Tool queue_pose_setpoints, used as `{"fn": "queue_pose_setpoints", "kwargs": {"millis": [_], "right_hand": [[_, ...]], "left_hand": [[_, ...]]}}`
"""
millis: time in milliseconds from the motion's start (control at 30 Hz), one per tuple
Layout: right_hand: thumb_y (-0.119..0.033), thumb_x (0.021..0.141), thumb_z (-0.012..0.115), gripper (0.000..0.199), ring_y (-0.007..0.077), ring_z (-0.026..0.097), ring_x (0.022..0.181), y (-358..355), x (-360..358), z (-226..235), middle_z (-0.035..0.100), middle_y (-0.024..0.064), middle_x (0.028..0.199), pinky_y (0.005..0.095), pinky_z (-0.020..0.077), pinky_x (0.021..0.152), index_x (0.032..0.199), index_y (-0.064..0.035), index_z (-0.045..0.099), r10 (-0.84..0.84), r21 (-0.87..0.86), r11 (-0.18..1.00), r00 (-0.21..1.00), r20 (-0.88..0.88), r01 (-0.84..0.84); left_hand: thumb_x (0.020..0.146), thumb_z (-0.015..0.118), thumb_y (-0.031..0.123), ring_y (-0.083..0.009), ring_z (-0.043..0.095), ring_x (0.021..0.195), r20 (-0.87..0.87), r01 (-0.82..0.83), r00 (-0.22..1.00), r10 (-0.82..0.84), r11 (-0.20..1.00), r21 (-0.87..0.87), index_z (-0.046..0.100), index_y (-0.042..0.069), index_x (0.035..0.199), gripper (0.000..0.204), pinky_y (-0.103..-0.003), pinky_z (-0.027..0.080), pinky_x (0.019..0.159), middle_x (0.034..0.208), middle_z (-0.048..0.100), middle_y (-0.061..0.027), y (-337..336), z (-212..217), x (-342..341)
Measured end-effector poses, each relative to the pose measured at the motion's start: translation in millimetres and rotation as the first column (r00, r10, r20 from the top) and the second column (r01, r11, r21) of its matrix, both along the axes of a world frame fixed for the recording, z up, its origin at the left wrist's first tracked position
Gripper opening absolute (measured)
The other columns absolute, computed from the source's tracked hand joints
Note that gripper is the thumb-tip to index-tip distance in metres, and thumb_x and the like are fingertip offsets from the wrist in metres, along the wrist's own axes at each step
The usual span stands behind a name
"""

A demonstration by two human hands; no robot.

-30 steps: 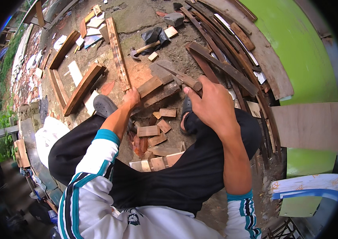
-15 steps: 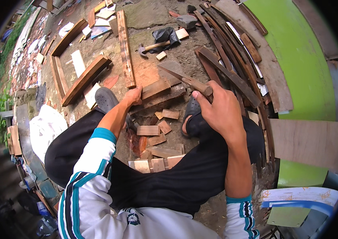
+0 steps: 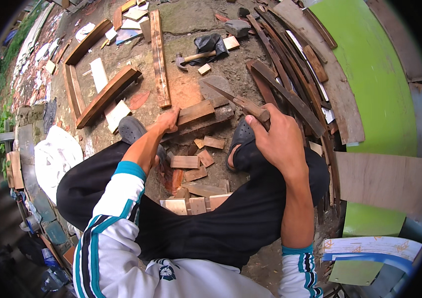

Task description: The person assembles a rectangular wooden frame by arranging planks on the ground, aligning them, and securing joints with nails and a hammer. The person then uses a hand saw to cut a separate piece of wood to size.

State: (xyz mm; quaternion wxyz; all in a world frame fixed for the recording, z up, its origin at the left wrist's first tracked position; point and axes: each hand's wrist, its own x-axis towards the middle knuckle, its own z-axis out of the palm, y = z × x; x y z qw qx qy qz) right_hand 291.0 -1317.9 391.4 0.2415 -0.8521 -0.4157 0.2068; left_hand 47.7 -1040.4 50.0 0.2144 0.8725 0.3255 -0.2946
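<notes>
Your right hand (image 3: pixel 281 136): closed round the wooden handle of a pointed tool (image 3: pixel 251 107), its dark blade angled away and leftward, the tip past the block's far edge. Your left hand (image 3: pixel 168 121): fingers curled about the left end of that wooden block (image 3: pixel 195 112) — itself lying along a darker timber (image 3: pixel 205 124) on the ground (image 3: pixel 178 30). Nearer you: assorted offcuts (image 3: pixel 185 162), loose. Beyond: one claw hammer (image 3: pixel 193 58), handle end over a black bag (image 3: pixel 205 43); one long board (image 3: pixel 159 59), near end just beyond your left hand. Rightward: long dark strips (image 3: pixel 298 74), heaped — left of a green panel (image 3: pixel 357 64).
</notes>
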Motion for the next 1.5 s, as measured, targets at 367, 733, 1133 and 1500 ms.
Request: {"fn": "queue_pose_setpoints", "kwargs": {"millis": [367,733,1133,1500], "right_hand": [[-0.028,0.092,0.071,0.031,0.0438,0.065,0.071,17,-3,3,0.065,0.0239,0.073,0.0475,0.0489,0.065,0.094,0.0014,0.062,0.047,0.046,0.998,0.999,0.002,-0.047],[-0.028,0.093,0.069,0.03,0.0452,0.066,0.077,34,-20,-2,0.068,0.0231,0.077,0.052,0.0496,0.069,0.093,0.0014,0.06,0.073,-0.037,0.996,0.996,-0.055,-0.075],[-0.023,0.096,0.067,0.031,0.0342,0.072,0.077,2,-78,-76,0.071,0.0218,0.08,0.0409,0.0532,0.072,0.108,0.0053,0.061,-0.202,0.015,0.974,0.898,-0.391,0.225],[-0.041,0.091,0.073,0.046,0.0382,0.069,0.077,-12,-152,-129,0.069,0.0222,0.081,0.0446,0.0522,0.071,0.097,0.0028,0.062,-0.281,0.106,0.927,0.853,-0.44,0.36]], "left_hand": [[0.072,0.073,0.015,-0.0457,0.066,0.104,-0.046,0.112,0.992,-0.114,0.993,-0.034,0.043,0.008,0.131,0.067,-0.052,0.055,0.084,0.11,0.068,-0.0257,6,21,30],[0.068,0.074,0.01,-0.0439,0.064,0.109,0.018,-0.011,1.0,0.011,1.0,0.008,0.046,0.007,0.127,0.066,-0.049,0.055,0.087,0.116,0.065,-0.0244,4,2,20],[0.07,0.078,0.022,-0.0419,0.049,0.127,0.017,-0.242,0.97,0.241,0.969,0.044,0.04,0.008,0.141,0.082,-0.05,0.038,0.105,0.131,0.051,-0.0239,-20,7,32],[0.091,0.042,0.074,-0.041,0.056,0.128,0.232,-0.364,0.889,0.395,0.916,-0.167,0.057,0.001,0.138,0.088,-0.06,0.033,0.11,0.132,0.062,-0.027,-11,18,49]]}}
